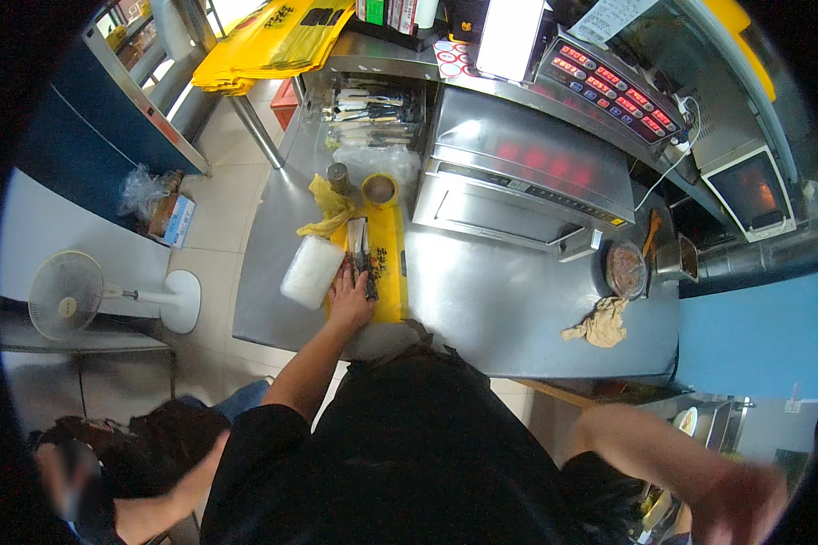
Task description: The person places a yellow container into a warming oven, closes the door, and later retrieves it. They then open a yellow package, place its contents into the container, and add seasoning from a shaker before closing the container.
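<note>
My left hand (352, 300) lies over the lower end of wrapped cutlery packets (359, 245), touching them. Whether its fingers grip them or only rest there is unclear. Beneath the packets a yellow printed plastic bag (394, 272) is spread flat on the steel worktop (477, 293). Close to the left of my fingers sits a white lidded takeaway box (312, 271). A crumpled yellow bag or wrap (328, 204) and a roll of tape (380, 191) are just beyond. My right hand (743, 507) is blurred at the lower right, away from the worktop; its finger position is hidden.
A steel countertop appliance (518, 184) stands behind the worktop, beneath a red-lit timer panel (607, 88). A cloth (600, 323) and a round tub (625, 269) are at right. A tray of cutlery packets (375, 112) lies at back. Another person (163, 449) is at lower left, near a fan (68, 296).
</note>
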A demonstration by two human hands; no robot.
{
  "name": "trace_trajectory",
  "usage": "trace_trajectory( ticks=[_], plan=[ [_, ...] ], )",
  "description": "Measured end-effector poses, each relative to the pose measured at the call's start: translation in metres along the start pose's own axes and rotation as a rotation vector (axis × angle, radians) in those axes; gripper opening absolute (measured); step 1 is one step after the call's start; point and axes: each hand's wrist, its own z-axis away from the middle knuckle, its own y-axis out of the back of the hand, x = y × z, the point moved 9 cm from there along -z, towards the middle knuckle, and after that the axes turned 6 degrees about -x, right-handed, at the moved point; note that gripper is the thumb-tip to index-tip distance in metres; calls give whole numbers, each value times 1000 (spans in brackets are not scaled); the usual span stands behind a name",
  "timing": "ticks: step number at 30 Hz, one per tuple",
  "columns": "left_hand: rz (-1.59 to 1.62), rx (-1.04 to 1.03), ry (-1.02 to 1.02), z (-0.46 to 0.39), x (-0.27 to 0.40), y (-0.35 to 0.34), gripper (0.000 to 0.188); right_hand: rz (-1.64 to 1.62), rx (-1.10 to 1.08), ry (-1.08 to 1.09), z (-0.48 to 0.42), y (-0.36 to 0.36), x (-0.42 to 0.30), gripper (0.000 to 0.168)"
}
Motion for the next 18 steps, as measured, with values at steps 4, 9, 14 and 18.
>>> trace_trajectory(
  ticks=[4,9,14,18],
  plan=[
    [6,46,-60,0,-4,2,66,-262,-170,-1469,295,-54,119,20],
    [27,85,-57,6,3,9,63,156,-1056,-1826,529,-85,30,66],
    [74,251,-255,14,10,-8,53,426,-1579,-2123,573,-42,-34,109],
    [22,82,-216,39,40,-1,60,385,-1731,-2207,587,-33,-55,134]
  ],
)
